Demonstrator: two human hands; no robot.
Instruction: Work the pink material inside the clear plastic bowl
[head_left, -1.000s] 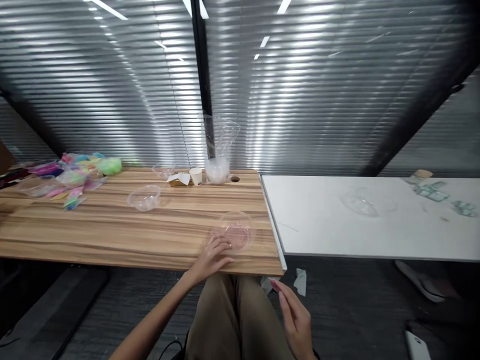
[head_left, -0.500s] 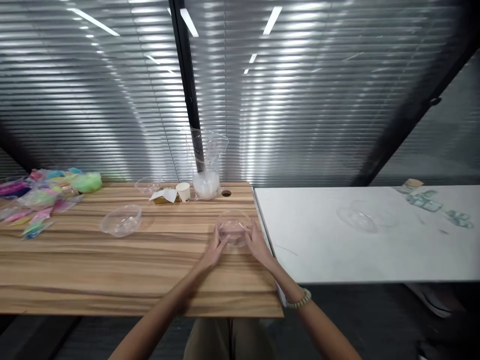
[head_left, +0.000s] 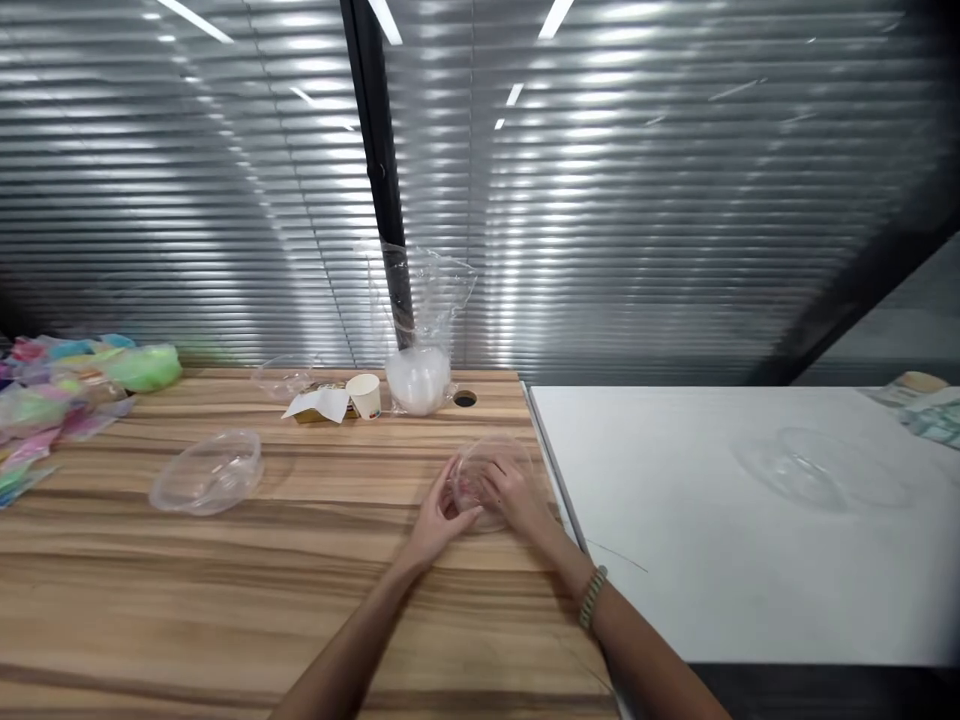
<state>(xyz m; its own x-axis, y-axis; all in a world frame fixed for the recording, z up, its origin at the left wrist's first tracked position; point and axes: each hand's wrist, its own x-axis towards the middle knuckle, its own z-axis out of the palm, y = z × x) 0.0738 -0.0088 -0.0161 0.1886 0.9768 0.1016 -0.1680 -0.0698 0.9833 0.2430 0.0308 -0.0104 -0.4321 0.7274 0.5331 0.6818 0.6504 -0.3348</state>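
A round clear plastic bowl [head_left: 491, 455] rests on the wooden table [head_left: 315, 600] near its right edge, with something small and pinkish inside. My left hand [head_left: 439, 515] grips the bowl's left side, thumb toward the front and fingers round the rim. Over the bowl's right part, my right hand [head_left: 514, 495] reaches in with fingers bent together; whatever its fingertips may hold is hidden. A bead bracelet [head_left: 592, 597] circles my right wrist.
A clear bowl [head_left: 210, 475] stands at the left. Colourful bags [head_left: 60, 395] lie at the far left. A paper cup [head_left: 364, 396], a gold box [head_left: 315, 412] and a plastic bag of white material [head_left: 418, 380] stand behind. A white table [head_left: 660, 520] adjoins, holding clear plastic pieces [head_left: 810, 470].
My right hand has moved from the bowl's right side to over its inside, fingers drawn together. My left hand stays on the bowl. The view has shifted closer to the table.
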